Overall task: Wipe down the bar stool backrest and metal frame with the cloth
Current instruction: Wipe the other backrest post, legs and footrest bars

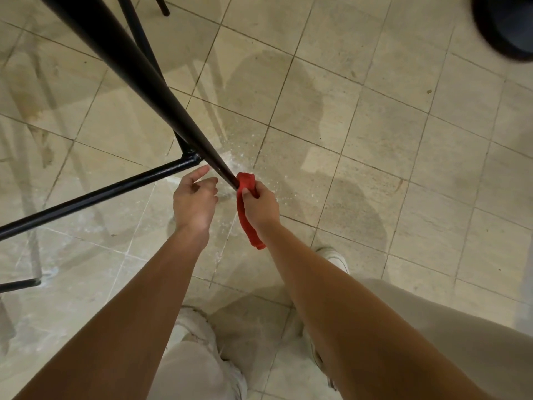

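The black metal leg (150,82) of the bar stool slants from the top left down to the floor near the middle. A black footrest bar (95,194) joins it and runs off to the left. My right hand (261,207) grips a red cloth (246,197), which is wrapped around the bottom end of the leg, with its loose end hanging down beside my wrist. My left hand (194,197) hovers just left of the leg below the joint, fingers loosely curled, holding nothing. The backrest is out of view.
The floor is beige tile (375,140) with white specks around the leg's foot. Other thin black legs (135,27) stand at the top left. A dark round object (504,24) sits at the top right. My shoes (331,255) and light trousers are at the bottom.
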Tool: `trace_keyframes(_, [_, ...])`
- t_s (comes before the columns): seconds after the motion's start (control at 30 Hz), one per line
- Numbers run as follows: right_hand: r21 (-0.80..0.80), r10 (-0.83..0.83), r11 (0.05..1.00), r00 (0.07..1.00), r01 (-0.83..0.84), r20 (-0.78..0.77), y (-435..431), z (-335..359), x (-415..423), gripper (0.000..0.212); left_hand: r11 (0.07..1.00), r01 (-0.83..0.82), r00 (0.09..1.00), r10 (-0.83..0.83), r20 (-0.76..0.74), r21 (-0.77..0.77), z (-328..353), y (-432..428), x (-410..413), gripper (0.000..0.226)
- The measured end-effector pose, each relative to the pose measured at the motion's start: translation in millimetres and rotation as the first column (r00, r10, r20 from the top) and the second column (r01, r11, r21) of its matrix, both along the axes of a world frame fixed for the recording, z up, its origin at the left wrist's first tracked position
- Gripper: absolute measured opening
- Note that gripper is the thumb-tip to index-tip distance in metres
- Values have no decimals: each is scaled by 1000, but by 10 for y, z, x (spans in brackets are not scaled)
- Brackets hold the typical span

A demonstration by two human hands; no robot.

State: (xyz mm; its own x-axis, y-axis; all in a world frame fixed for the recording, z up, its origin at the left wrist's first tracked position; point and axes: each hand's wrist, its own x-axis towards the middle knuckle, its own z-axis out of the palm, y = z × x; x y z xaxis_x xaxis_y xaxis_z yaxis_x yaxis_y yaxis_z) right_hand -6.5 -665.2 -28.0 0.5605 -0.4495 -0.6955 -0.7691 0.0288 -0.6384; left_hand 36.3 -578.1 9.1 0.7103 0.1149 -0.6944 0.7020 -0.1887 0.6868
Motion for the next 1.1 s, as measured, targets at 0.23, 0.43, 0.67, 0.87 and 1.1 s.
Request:
trace_keyframes(0.23, [128, -147, 984, 973, 126, 176, -2, 77, -83, 25, 1000, -8, 1000, 8, -6, 3, 20, 4, -33, 28])
trace_keyframes(0.43, [101, -73, 992, 997, 70, 24, -2, 5, -60, 29, 1000, -15, 999, 15, -44, -5, -23, -48, -101, 23])
trace_keyframes(0.67, [94, -32, 995, 998, 27, 53, -33, 140, -85, 34, 1000, -25, 999, 26, -25, 1, 30, -79, -178, 23])
trace_keyframes(0.87, [108, -3, 994, 991, -11, 133, -86, 436, -143, 32, 1000, 13, 997, -15, -79, -24, 199, -104, -320, 35])
trace_keyframes(1.1, [222, 8, 974, 991, -37, 130, -235, 876, -209, 34, 992, 26, 999, -29, -23, -121, 554, -199, -469, 30])
